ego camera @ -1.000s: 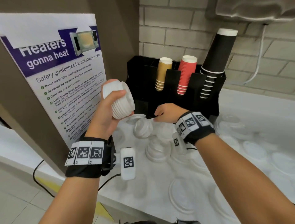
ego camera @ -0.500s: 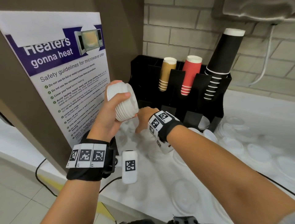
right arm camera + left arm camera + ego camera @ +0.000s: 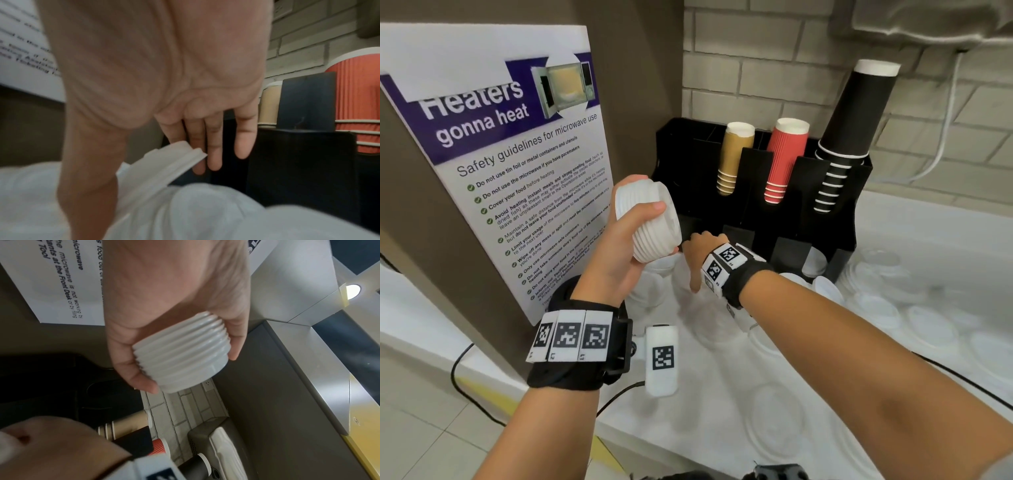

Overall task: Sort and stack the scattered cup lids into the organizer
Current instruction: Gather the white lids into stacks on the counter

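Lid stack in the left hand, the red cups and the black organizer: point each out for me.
lid stack [image 3: 180,356]: left wrist view, ribbed side of the stack.
red cups [image 3: 786,161]: head view, ribbed wall of the outermost cup.
black organizer [image 3: 751,192]: head view, divider between two cup slots.

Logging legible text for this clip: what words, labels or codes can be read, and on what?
"Heaters gonna heat": heading of the poster.
"Safety guidelines for microwave use": subheading, same poster.
"Do not use the microwave if you have pacemakers": one bullet; the lower bullets are too small to read reliably.
"at the Front Desk": poster foot, left wrist view.
Wristbands: square black-and-white codes, no readable words.
Cups and lid stack: no print visible.
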The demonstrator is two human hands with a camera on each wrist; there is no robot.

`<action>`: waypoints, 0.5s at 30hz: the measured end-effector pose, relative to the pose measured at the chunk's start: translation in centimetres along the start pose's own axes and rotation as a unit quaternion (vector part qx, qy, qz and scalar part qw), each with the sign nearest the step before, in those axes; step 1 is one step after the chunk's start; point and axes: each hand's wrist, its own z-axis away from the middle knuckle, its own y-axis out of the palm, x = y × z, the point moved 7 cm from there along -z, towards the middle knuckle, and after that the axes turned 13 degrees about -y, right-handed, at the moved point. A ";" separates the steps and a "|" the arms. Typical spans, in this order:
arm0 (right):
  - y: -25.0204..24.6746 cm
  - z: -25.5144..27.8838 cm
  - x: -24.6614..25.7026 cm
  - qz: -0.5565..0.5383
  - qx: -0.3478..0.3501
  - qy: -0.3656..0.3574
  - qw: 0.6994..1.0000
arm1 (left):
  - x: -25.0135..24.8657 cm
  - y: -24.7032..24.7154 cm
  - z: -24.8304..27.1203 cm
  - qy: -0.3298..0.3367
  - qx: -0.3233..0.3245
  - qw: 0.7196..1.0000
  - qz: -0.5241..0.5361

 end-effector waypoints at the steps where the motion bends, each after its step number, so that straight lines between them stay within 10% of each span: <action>1: -0.5 0.4 -0.3 -0.008 -0.010 -0.005 1.000 | -0.1 -0.1 0.0 0.002 -0.001 1.000 -0.001; 8: -4.2 5.6 -3.4 -0.198 -0.129 -0.004 0.972 | 0.3 0.0 -0.4 0.005 -0.011 1.000 -0.008; 15: -2.8 11.5 -3.9 -0.447 -0.267 -0.045 0.853 | 1.4 0.1 -0.6 -0.003 -0.021 1.000 0.018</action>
